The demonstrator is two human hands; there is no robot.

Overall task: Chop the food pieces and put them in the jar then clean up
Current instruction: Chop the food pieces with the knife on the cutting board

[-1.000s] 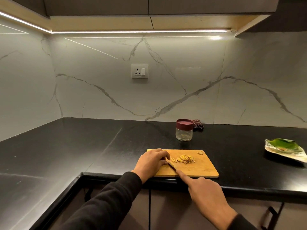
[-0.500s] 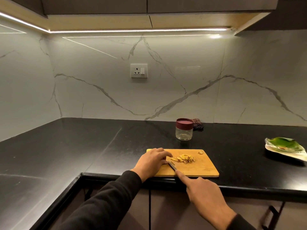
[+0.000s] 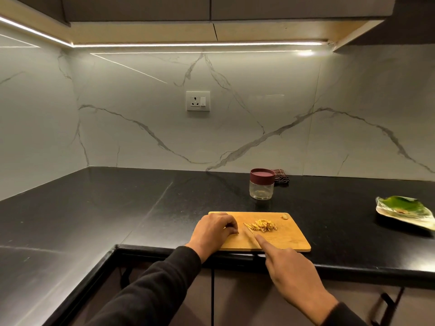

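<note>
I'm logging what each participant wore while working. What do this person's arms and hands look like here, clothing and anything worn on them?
Both arms are in long black sleeves: the left sleeve looks like soft knit fabric and ends at the wrist; only the cuff of the right sleeve shows. The left hand and right hand are bare, with no gloves, and no rings or watch in view.

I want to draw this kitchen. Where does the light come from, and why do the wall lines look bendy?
Head view: a bright light strip under the cabinets lights everything, and its glare streaks the white marble wall; the shiny black countertop reflects it faintly. The wide-angle lens curves straight edges near the picture's borders.
</note>
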